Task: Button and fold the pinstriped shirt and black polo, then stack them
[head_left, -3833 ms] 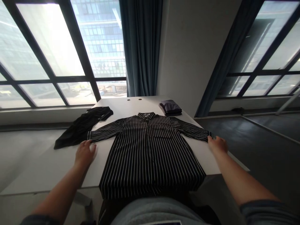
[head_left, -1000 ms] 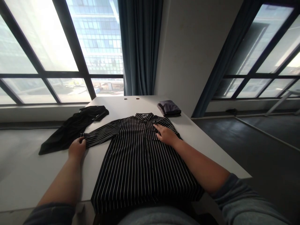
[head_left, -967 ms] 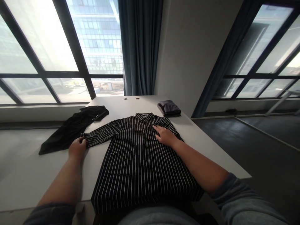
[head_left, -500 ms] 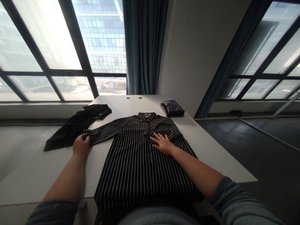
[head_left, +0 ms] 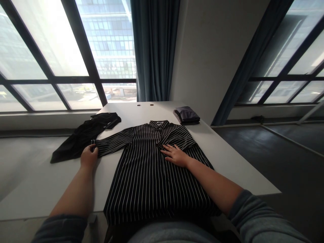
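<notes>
Well, right hand point(head_left: 176, 156) on striped shirt point(head_left: 152, 182) (left hand point(head_left: 88, 156) at cuff point(head_left: 95, 145))

The black shirt with thin white pinstripes point(head_left: 157, 182) has changed shape: its long right sleeve point(head_left: 177, 136), once stretched out toward the right edge of the white table point(head_left: 243, 175), is now folded back across the chest, its end near the button placket. The right hand point(head_left: 176, 156), earlier at that sleeve's cuff, now lies flat on the shirt's front, fingers spread, just below the fold. The left hand point(head_left: 89, 156), earlier apart from the shirt, has moved up to touch the left sleeve's cuff point(head_left: 99, 148).
</notes>
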{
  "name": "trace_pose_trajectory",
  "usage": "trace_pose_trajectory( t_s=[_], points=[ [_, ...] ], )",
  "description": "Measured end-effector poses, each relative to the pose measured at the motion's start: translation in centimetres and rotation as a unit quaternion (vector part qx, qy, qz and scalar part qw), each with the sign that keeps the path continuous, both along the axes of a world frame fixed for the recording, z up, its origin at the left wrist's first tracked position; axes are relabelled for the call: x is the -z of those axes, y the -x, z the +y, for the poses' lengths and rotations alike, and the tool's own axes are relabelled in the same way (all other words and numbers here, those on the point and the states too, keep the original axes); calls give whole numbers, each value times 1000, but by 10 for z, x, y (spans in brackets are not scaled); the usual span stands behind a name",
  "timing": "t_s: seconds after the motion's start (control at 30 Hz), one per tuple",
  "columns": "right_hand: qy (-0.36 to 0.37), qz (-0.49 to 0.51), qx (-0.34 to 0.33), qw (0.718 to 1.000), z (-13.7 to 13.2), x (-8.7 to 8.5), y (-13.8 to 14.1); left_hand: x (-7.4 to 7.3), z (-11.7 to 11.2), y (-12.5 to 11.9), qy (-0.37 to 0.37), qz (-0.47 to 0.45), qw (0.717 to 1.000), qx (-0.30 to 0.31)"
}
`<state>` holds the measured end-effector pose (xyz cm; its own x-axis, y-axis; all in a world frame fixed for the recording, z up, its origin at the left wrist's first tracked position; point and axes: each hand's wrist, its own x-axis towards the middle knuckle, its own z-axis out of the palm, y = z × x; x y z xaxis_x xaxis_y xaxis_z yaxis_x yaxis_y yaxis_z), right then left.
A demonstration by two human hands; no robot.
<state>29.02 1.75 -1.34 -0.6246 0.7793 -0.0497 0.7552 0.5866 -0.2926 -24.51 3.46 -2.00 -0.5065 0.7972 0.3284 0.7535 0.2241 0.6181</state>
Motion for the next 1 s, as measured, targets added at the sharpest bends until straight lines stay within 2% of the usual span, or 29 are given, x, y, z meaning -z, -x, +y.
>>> trace_pose_trajectory(
  t_s=[0.33, 0.47, 0.6, 0.77, 0.9, 1.0],
  points=[
    [-17, 16, 8, 1000, 1, 4, -2, 1, -3, -1, -9, -13, 1000, 3],
    [-21, 20, 8, 1000, 2, 5, -3, 2, -6, -1, -31, -43, 998, -18],
    [-25, 28, 10, 999, 3, 7, -4, 0, -5, 0, -4, -54, 998, -31],
    [-31, 33, 11, 999, 3, 9, -4, 0, 8, 0, 69, -41, 996, -32],
    [-32, 29, 14, 999, 2, 8, -4, -3, 24, 4, 77, -67, 992, -70],
    [-34, 35, 15, 999, 3, 8, -5, -9, 37, 9, 68, -73, 994, -52]
  ],
)
